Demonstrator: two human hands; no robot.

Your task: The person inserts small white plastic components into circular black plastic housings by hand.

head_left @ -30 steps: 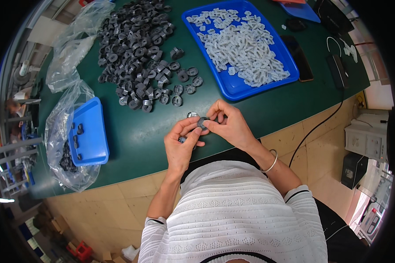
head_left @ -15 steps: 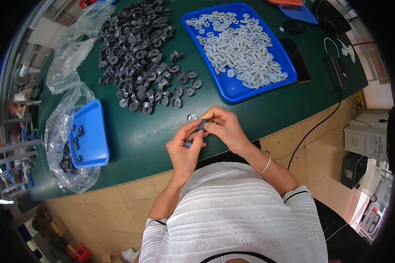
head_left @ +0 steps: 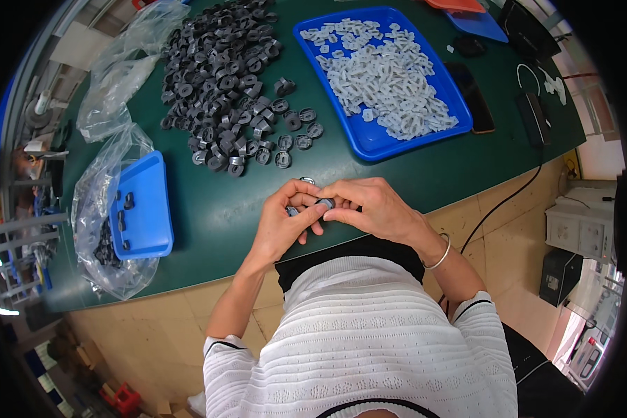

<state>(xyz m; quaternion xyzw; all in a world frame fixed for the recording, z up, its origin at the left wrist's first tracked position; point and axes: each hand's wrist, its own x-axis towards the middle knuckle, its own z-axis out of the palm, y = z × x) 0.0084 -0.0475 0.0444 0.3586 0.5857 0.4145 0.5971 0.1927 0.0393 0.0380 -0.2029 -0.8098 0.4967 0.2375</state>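
Both my hands meet over the front edge of the green table. My left hand (head_left: 283, 217) and my right hand (head_left: 369, 207) pinch one small dark grey round part (head_left: 325, 203) between thumbs and fingers. A second small part (head_left: 292, 211) is tucked in the fingers of my left hand, mostly covered. Just beyond my fingertips a round part with a pale inside (head_left: 307, 180) lies on the table, partly hidden by the left hand. Farther off spreads a big heap of dark grey round plastic parts (head_left: 219, 83), a few lying singly at its near right.
A blue tray (head_left: 369, 150) of small whitish translucent pieces stands at the back right, beside a dark phone (head_left: 471, 97). On the left a smaller blue tray (head_left: 161, 209) with a few black parts rests against a clear plastic bag (head_left: 83, 188). A black power strip (head_left: 533, 117) lies far right.
My hands have closed in around the grey part, which is turned differently now. The right hand has shifted slightly right and down, and the left forearm has swung outward.
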